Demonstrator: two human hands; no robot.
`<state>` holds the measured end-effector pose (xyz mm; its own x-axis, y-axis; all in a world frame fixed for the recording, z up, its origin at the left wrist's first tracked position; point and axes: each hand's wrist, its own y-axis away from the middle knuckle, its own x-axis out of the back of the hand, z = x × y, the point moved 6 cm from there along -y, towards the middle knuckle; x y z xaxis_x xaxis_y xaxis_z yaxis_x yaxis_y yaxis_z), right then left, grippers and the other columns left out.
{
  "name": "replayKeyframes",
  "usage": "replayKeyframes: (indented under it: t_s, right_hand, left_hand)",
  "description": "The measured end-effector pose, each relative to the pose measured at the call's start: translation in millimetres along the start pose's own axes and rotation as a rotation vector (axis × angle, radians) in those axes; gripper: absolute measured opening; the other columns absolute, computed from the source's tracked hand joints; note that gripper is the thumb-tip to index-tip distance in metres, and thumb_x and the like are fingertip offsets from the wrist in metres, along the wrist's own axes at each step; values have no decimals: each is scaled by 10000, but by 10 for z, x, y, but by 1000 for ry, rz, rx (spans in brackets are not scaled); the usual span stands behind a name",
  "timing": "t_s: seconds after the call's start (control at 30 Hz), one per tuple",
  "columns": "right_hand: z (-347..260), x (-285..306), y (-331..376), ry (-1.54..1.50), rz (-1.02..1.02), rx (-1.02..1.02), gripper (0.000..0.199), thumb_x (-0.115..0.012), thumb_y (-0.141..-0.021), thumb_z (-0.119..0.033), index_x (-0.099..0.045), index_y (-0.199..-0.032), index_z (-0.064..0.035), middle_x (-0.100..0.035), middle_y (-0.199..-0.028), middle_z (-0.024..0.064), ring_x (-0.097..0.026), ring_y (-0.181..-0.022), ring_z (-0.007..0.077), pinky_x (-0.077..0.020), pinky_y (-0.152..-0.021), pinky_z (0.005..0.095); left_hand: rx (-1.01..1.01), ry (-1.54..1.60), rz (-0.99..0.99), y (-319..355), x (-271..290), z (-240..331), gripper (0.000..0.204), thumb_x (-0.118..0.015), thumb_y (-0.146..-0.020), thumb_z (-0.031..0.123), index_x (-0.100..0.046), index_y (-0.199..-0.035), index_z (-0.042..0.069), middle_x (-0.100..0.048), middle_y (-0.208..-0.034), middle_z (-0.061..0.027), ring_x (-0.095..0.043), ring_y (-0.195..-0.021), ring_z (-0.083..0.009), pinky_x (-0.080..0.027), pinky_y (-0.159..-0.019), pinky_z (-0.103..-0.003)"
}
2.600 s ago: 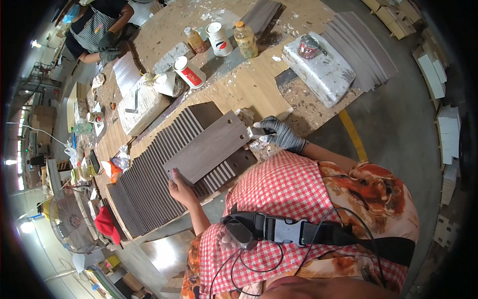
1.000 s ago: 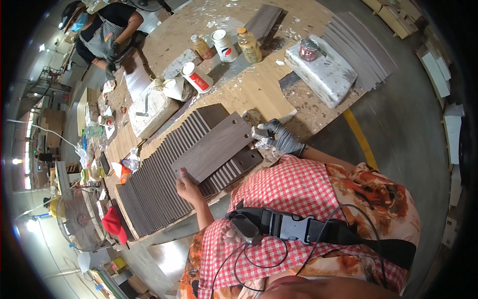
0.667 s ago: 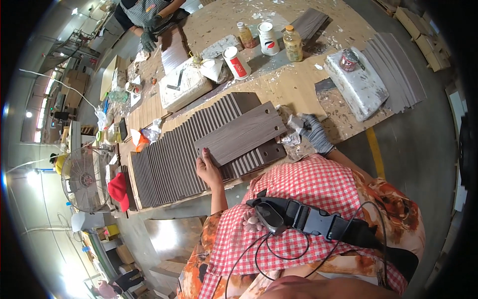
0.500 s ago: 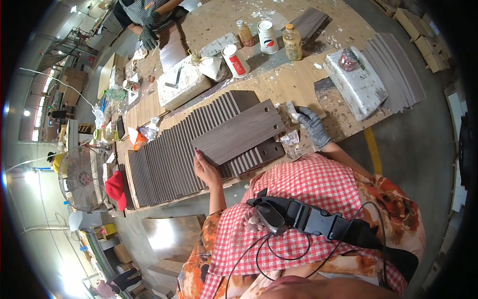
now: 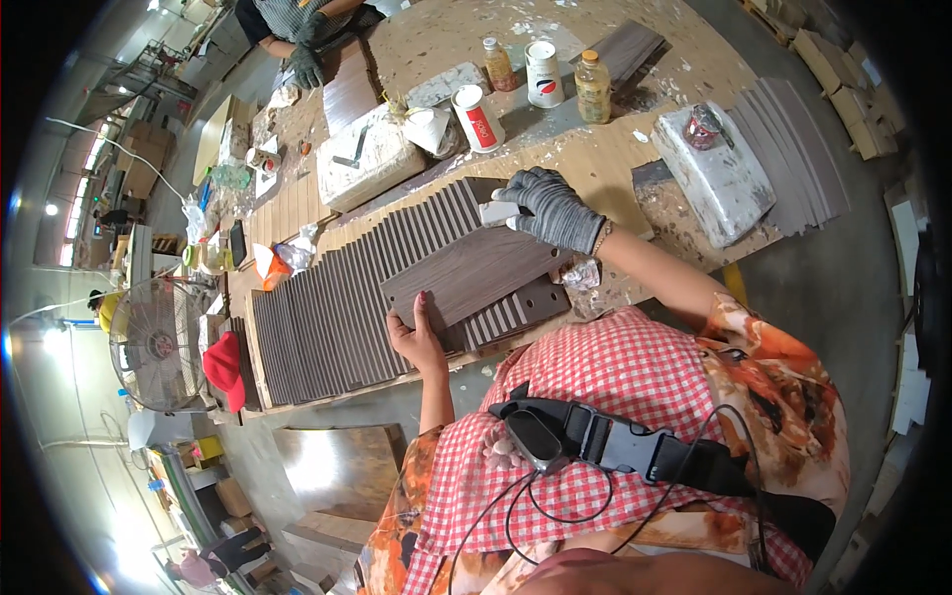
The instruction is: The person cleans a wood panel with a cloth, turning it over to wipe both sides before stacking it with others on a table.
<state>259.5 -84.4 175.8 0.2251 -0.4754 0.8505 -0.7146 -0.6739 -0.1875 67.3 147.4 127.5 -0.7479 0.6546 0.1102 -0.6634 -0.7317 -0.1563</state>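
Observation:
A flat grey-brown wood-grain board [image 5: 466, 276] with holes at its right end lies slanted over a row of similar boards [image 5: 332, 317] leaning on edge. My bare left hand [image 5: 420, 339] grips its left lower edge, thumb on top. In a grey knit glove, my right hand [image 5: 557, 210] holds a small whitish block [image 5: 499, 212] over the far edge of the board. I cannot tell what the block is made of. Beneath the held board, more boards show their edges. A crumpled wrapper [image 5: 582, 273] sits beside its right end.
Beyond the row are a wrapped white block [image 5: 369, 159], two white cups [image 5: 478, 119] and two bottles [image 5: 593, 87]. At the right, a can [image 5: 702, 127] stands on another wrapped block [image 5: 716, 188] beside fanned boards [image 5: 793, 149]. A gloved co-worker [image 5: 307, 59] works across the table.
My right hand has swung left and up from beside the board's right end to above its far edge, carrying the whitish block. My left hand keeps its hold on the board.

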Motion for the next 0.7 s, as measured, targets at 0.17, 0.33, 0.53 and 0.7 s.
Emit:
replayKeyframes:
  t_s: [0.17,0.33,0.53,0.7]
  right_hand:
    - [-299,-109,-199,-62,-53,97,415,-699,-775,-214,-623,-1160,-79,-560,-1001,82,-518,-1010,251,-375,-958,385]
    - [-780,-359,-435,-113,23,241,413,-705,-737,-224,-634,-1112,-66,-556,-996,116,-520,-988,284,-395,-920,395]
    - [-1632,-684,-791,-171,-98,243,358,-677,-733,-250,-657,-1036,-60,-581,-1040,198,-541,-982,338,-419,-903,429]
    - [-1792,-730,-807,-295,50,297,383,-708,-683,-210,-652,-1040,-82,-578,-1024,196,-531,-1014,355,-416,-913,453]
  left_hand:
    - [16,57,15,27,17,65,149,-668,-873,65,-573,-941,-27,-628,-922,-49,-563,-816,-90,-467,-731,-216]
    - [-11,25,-15,-12,-90,101,130,-667,-868,47,-576,-919,-31,-617,-888,-34,-546,-809,-83,-456,-746,-214]
    - [-85,-198,49,-28,140,-47,155,-669,-850,36,-537,-856,-46,-577,-818,-29,-493,-749,-74,-429,-666,-216]
    - [-2,-334,84,26,193,-120,158,-662,-837,51,-561,-913,-43,-594,-850,-48,-504,-785,-88,-427,-697,-233]
